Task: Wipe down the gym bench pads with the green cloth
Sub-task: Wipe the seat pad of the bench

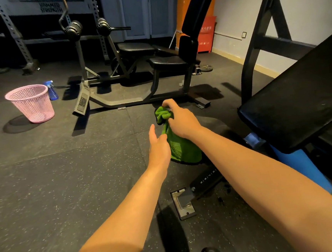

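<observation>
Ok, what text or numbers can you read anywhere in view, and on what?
"HAMMER STRENGTH", blurred but legible: grey rack crossbeam.
"6 7 8 9", small digits: black adjustment bar.
Red cabinet: white characters, too blurred to read.

1. Two hands: left hand, right hand.
2. One green cloth.
3. One pink mesh basket.
4. One blue spray bottle.
5. Two black foam rollers, side by side.
6. One red cabinet.
7. One angled bench pad close by.
</observation>
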